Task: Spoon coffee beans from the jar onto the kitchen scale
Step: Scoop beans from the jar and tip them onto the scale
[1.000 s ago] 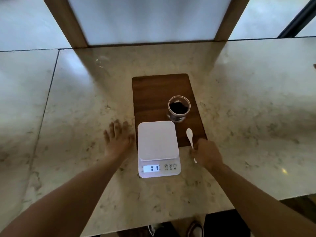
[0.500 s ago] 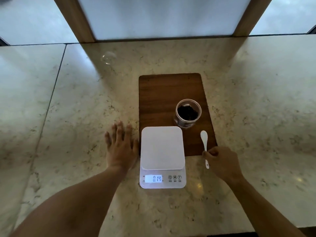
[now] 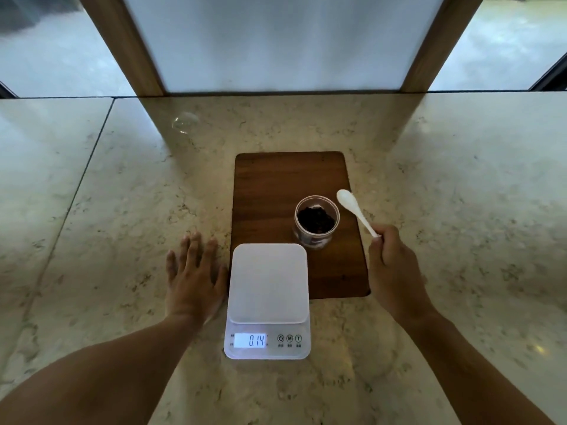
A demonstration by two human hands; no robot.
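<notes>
A clear open jar (image 3: 317, 222) holding dark coffee beans stands on a wooden board (image 3: 276, 185). In front of it sits a white kitchen scale (image 3: 268, 283), its platform bare and its display reading 014. My right hand (image 3: 394, 271) grips the handle end of a white spoon (image 3: 354, 208), held in the air with its empty bowl just right of the jar's rim. My left hand (image 3: 193, 277) lies flat on the counter, fingers spread, touching the scale's left side.
The marble counter (image 3: 122, 194) spreads wide on both sides. A small clear round object (image 3: 185, 121) lies at the back left. A wood-framed frosted panel (image 3: 282, 41) rises behind the counter.
My right hand has lifted the spoon off the board and carried it up beside the jar. The left hand has stayed flat by the scale.
</notes>
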